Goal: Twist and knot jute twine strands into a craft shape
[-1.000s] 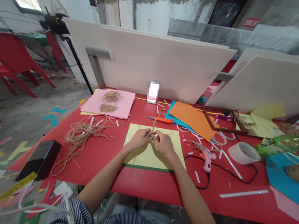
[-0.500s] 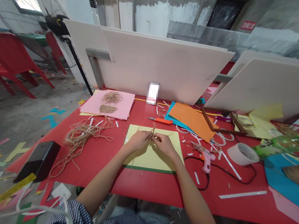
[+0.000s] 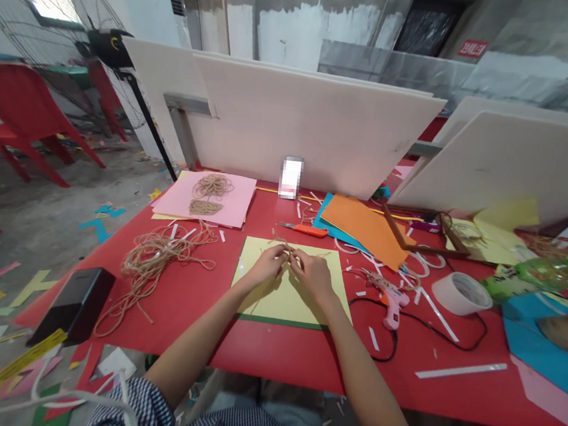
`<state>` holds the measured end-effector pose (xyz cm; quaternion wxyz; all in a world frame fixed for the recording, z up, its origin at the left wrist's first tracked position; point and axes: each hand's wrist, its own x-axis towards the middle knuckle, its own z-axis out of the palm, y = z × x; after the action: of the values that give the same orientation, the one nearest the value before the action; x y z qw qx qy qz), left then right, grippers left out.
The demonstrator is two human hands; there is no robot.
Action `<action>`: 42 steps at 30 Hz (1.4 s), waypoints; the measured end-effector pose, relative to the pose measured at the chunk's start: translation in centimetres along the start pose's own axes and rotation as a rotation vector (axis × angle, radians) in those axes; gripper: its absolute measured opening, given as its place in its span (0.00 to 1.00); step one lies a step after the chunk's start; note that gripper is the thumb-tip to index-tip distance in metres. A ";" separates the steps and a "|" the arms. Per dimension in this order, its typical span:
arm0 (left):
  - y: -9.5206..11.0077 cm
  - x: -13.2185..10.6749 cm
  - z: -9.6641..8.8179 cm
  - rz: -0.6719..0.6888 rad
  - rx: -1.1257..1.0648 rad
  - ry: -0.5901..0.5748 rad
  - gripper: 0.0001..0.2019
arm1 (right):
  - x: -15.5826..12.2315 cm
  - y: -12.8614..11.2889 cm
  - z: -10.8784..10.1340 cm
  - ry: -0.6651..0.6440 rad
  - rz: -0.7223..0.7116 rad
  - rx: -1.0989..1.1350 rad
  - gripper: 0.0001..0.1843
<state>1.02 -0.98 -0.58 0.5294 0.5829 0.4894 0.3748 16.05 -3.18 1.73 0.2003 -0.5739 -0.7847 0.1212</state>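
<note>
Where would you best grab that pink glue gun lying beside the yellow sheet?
Probably by its handle, coming from above on the near side: the glue gun lies flat on the table, with its handle end toward the person.

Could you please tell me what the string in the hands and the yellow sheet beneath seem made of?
The thin tan string, pinched by the left hand and right hand, looks like jute or hemp twine: matte, fuzzy strands. The pale yellow rectangular sheet looks like matte craft paper or thin card: flat, even colour, no gloss.
</note>
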 end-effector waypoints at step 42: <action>0.4 -0.1 -4.1 0.013 0.760 0.494 0.12 | 0.7 0.6 2.0 0.409 0.485 1.073 0.21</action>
<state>-2.83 0.00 0.44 0.1429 0.6319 0.7003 0.2998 15.45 -2.25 -0.19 0.5740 -0.5666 -0.4075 0.4282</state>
